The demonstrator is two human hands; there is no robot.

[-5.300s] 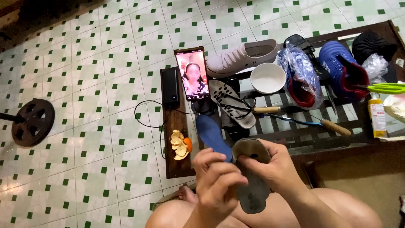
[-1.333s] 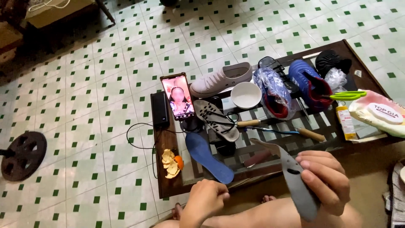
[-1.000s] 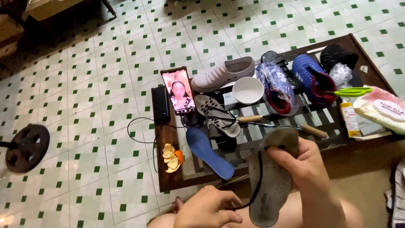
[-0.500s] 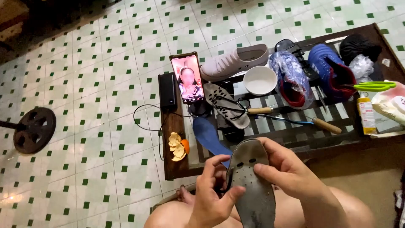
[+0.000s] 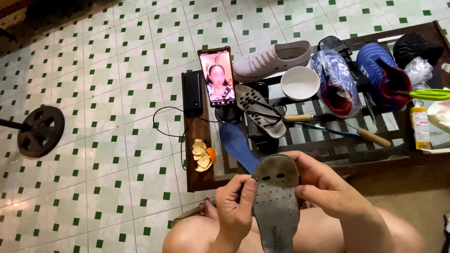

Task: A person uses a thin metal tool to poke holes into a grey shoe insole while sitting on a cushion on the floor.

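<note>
Both hands grip a grey insole (image 5: 276, 206) above the lap, the left hand (image 5: 236, 206) pinching its left edge, the right hand (image 5: 323, 187) its right edge. It looks thin, light and bendy; holding the edges suits it best.

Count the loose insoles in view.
3: a grey insole held in both hands, a blue insole on the table's near edge, a perforated grey one by the phone. Others may be hidden.

Insole (image 5: 277, 206) between both hands, table (image 5: 197, 136) behind
</note>
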